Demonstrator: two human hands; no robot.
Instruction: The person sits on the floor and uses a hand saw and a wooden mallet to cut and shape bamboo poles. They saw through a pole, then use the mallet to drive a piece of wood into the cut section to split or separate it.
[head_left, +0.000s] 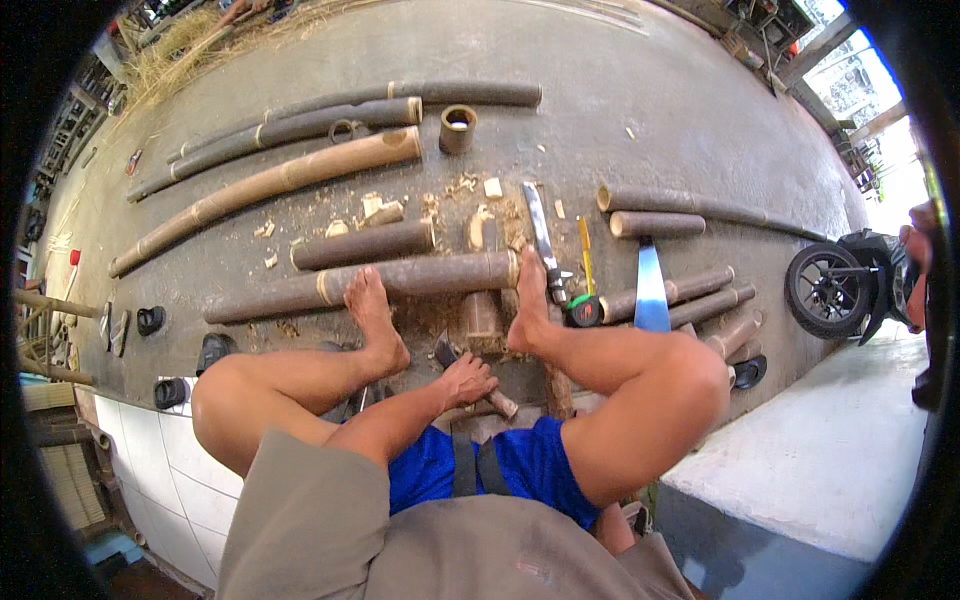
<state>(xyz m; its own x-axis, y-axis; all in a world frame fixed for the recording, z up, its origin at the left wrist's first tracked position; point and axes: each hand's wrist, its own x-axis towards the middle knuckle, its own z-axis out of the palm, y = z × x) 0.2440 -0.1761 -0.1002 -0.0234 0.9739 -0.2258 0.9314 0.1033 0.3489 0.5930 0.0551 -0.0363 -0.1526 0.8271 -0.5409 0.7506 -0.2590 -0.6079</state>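
My left hand (467,382) is closed round the wooden handle of a knife (445,350) between my legs. Its short dark blade points up and left, and the handle's end sticks out below the fist. Only a bit of my right arm (613,530) shows below the right thigh; that hand is out of sight. Both bare feet press against a thick bamboo pole (430,277) lying crosswise in front of me. Its cut right end rests by the right foot, above an upright wooden block (484,315). Behind it lies a shorter bamboo piece (365,244).
Bamboo poles (290,178) lie farther off at left, near a short bamboo ring (457,130). At right are a machete (540,225), a tape measure (584,310), a saw blade (652,290) and more bamboo (655,224). Shavings litter the floor. A motorcycle wheel (828,290) stands far right.
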